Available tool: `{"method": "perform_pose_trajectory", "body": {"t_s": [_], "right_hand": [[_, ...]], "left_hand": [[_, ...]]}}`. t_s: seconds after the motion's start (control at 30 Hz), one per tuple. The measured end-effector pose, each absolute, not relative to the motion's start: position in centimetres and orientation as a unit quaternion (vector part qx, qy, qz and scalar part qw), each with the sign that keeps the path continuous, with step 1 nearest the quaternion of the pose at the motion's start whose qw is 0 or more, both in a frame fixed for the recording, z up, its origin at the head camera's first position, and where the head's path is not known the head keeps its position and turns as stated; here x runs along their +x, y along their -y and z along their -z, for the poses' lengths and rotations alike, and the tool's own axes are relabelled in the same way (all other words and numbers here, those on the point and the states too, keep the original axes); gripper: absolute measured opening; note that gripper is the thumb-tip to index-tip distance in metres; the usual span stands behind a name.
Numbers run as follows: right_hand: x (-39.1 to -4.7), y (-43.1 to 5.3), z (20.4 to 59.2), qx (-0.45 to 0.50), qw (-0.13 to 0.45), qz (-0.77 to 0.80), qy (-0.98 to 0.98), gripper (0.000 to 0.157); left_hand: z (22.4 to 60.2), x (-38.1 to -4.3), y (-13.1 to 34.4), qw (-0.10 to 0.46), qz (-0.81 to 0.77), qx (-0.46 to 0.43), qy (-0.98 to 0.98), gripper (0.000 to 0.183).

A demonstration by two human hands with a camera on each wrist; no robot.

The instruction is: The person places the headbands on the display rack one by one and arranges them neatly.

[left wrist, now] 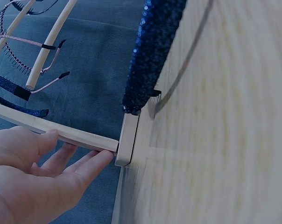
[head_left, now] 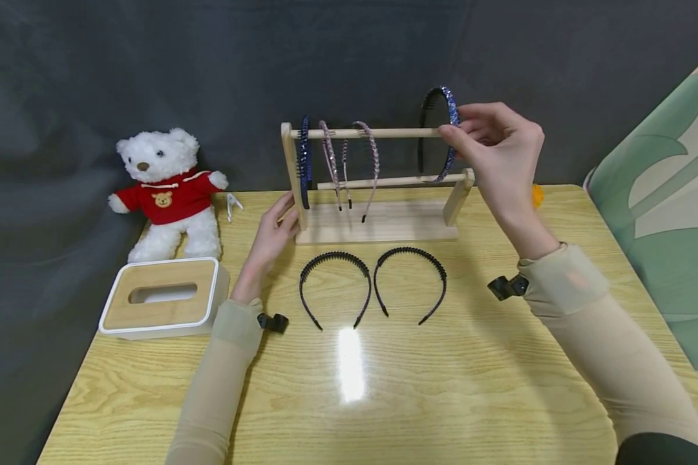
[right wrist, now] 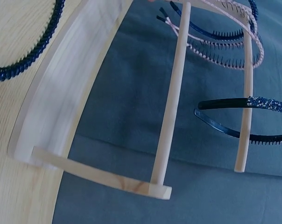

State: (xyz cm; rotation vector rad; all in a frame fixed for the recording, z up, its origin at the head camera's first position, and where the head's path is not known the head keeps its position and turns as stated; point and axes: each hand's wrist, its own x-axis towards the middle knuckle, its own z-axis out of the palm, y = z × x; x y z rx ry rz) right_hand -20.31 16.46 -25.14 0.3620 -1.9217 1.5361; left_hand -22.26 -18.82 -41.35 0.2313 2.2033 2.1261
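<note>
The blue glittery, arch-shaped headband is around the pale wooden upper rod, near its unsupported right end. The right hand pinches the headband's side; probably it is light, springy, best held there. Rightward seems roomy. The left hand holds the wooden rack's left upright.

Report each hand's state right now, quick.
Left hand: open, fingers touching the rack.
Right hand: closed, holding a blue headband.
</note>
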Motion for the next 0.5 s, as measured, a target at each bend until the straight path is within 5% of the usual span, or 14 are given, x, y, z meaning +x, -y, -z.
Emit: {"method": "perform_pose_trajectory", "body": {"t_s": [0.5], "right_hand": [[-21.2,-14.5,26.0,0.149,0.301,-0.576,0.745,0.024]], "left_hand": [[41.5,-22.4,18.9,0.036,-0.692,0.077,-0.717,0.055]]}}
